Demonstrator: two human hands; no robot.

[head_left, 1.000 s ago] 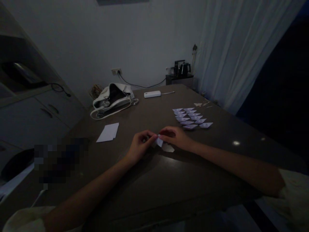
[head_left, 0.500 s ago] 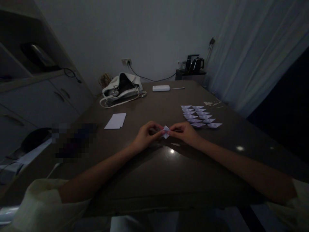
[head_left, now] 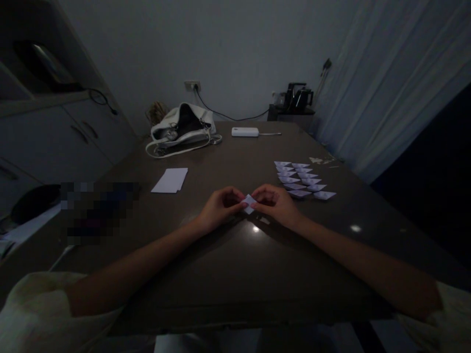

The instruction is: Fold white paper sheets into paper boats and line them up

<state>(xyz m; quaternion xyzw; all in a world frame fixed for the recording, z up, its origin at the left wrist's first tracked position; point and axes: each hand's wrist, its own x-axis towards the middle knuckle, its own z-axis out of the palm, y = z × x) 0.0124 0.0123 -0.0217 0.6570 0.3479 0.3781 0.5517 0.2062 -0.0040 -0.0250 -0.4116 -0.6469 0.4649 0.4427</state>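
A small folded piece of white paper (head_left: pixel 249 203), diamond-shaped, is pinched between both hands just above the table (head_left: pixel 235 274). My left hand (head_left: pixel 222 207) grips its left corner with thumb and fingers. On the opposite corner, my right hand (head_left: pixel 276 206) is closed in a similar pinch. Two rows of folded paper boats (head_left: pixel 297 179) stand to the right, beyond my right hand. Left of my hands lies a stack of white paper sheets (head_left: pixel 170 180).
Toward the back left sits an open white handbag (head_left: pixel 184 128). A white power bank (head_left: pixel 245 132) with a short cable lies near the far edge. Paper scraps (head_left: pixel 321 160) lie at the right edge. A black kettle (head_left: pixel 302 99) stands on a low cabinet behind the table.
The folded paper has turned from a slanted shape into an upright diamond facing me, with both hands still pinching it. The camera view has shifted, moving the whole scene in the picture.
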